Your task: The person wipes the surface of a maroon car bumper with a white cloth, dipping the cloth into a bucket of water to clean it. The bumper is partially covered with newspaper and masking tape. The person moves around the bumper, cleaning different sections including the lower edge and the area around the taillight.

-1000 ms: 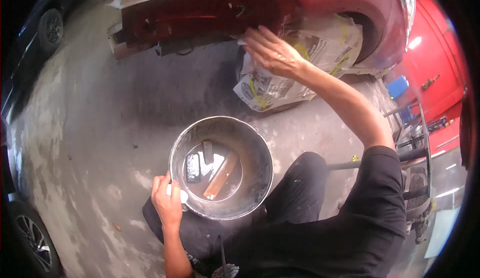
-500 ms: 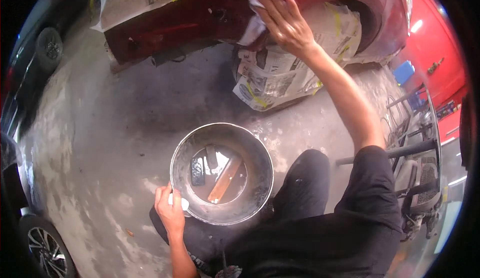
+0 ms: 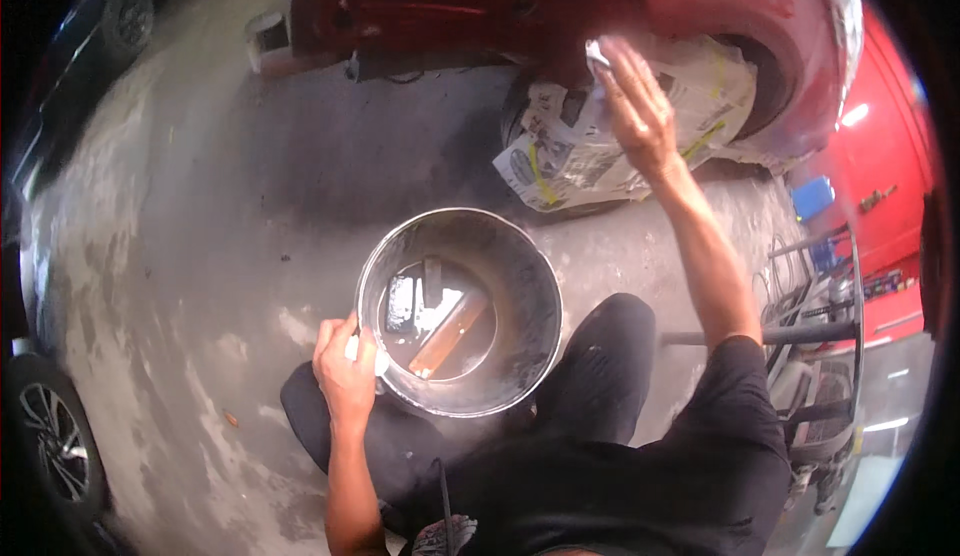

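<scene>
My right hand (image 3: pixel 640 116) reaches out to the far right, fingers extended together over a white cloth (image 3: pixel 597 56). Most of the cloth is hidden beneath the fingers. It lies at the lower part of a dark red car body panel (image 3: pixel 440 21), near the wheel covered with newspaper (image 3: pixel 590 156). My left hand (image 3: pixel 345 371) grips the left rim of a metal bucket (image 3: pixel 530 346), with a small white piece of unclear kind at its fingers. Inside the bucket, shallow water holds a brown wooden strip (image 3: pixel 450 334), a dark block (image 3: pixel 403 303) and a narrow grey piece (image 3: pixel 433 281).
The bucket stands close in front of my knees (image 3: pixel 610 356) on a stained concrete floor (image 3: pixel 200 256). A metal-framed rack (image 3: pixel 820 336) is at my right, with a blue box (image 3: pixel 812 198) beyond it. Another car's wheel (image 3: pixel 55 431) shows at the left.
My right hand has come lower along the red panel with the cloth, which now hangs out less. The left hand stays on the bucket rim. The whole view has shifted somewhat.
</scene>
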`<act>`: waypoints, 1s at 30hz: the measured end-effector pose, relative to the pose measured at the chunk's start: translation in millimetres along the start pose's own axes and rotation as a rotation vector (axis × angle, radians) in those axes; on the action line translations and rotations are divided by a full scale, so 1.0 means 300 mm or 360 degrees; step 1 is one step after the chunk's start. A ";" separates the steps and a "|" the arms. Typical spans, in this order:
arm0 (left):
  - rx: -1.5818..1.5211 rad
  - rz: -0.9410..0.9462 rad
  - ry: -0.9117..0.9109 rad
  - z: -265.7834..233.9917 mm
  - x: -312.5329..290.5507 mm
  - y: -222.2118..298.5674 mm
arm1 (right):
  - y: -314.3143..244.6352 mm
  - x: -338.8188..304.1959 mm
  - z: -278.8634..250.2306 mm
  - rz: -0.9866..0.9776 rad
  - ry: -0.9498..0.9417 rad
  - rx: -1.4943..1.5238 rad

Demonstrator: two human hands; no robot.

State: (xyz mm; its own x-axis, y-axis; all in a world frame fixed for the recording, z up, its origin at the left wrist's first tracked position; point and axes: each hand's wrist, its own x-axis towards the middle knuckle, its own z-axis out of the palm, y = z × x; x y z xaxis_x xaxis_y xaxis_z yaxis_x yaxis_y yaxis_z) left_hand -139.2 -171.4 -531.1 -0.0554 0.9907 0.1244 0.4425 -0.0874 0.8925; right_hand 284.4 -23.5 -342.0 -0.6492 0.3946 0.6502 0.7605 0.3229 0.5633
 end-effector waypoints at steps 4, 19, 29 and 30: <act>-0.0082 0.0066 0.0041 0.014 0.000 -0.029 | 0.025 0.147 0.059 -0.0527 -0.0471 -0.0104; -0.0207 0.0147 0.0092 -0.008 0.021 -0.094 | -0.318 0.556 0.488 -0.1476 -0.0640 -0.0593; -0.0174 0.0107 0.0128 -0.013 0.008 -0.086 | -0.367 0.546 0.579 -0.1629 -0.0978 -0.0903; -0.0178 0.0118 0.0141 -0.011 0.008 -0.091 | -0.322 0.484 0.573 -0.1694 -0.0888 -0.1048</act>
State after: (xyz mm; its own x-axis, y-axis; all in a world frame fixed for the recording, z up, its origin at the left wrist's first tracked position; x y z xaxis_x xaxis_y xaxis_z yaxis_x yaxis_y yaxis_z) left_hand -154.5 -167.0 -553.7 -0.1074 0.9684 0.2251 0.3464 -0.1757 0.9215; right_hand 118.8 150.4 -389.6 -0.7006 0.5567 -0.4465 -0.3460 0.2822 0.8948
